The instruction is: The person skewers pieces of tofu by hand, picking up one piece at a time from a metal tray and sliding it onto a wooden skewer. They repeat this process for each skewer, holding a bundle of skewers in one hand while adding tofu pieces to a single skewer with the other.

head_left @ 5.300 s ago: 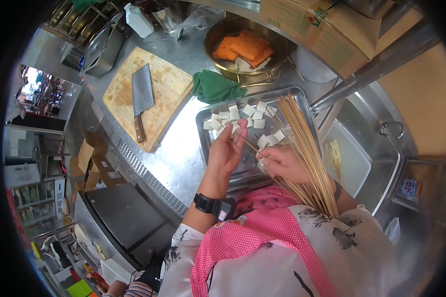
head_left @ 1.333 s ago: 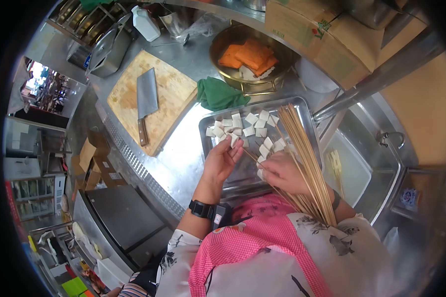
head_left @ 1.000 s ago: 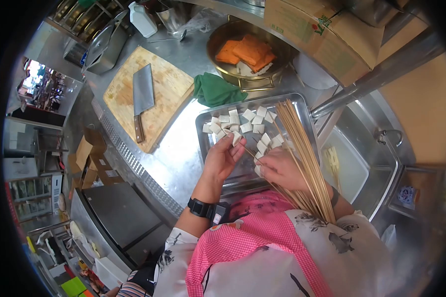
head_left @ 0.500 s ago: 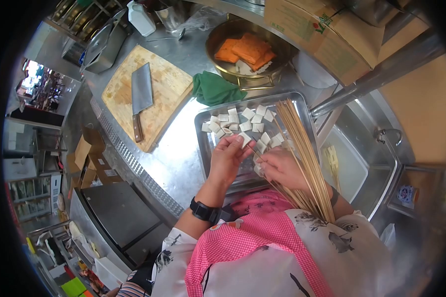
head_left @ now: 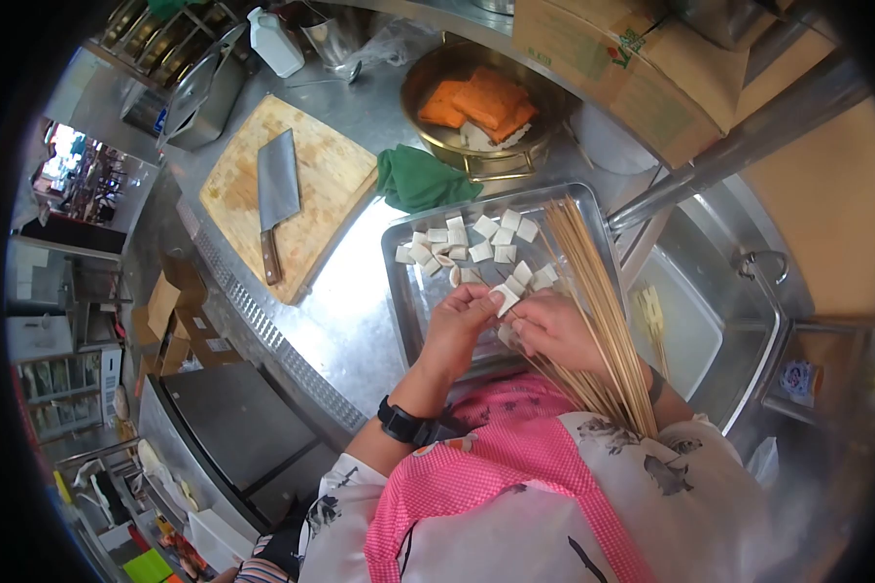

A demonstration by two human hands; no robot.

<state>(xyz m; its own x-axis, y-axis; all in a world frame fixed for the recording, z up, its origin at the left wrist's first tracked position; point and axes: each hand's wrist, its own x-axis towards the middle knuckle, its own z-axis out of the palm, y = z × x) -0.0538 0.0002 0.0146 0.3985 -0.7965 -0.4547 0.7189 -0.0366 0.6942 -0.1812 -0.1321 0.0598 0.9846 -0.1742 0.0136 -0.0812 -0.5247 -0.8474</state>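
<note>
My left hand pinches a white square food piece between thumb and fingers, right up against my right hand's fingertips. My right hand is closed around a bamboo skewer, which is mostly hidden now; a pale piece shows just below its fingers. Both hands are over a metal tray where more white squares lie loosely spread. A bundle of bamboo skewers leans across the tray's right side, passing over my right wrist.
Left of the tray a cleaver rests on a wooden cutting board. A green cloth lies behind the tray, near a brass pan holding orange slabs. To the right is a sink; a cardboard box stands at the back.
My left hand has moved right and slightly down, bringing the white piece to my right hand's fingertips. The skewer seen between the hands earlier is now mostly covered.
</note>
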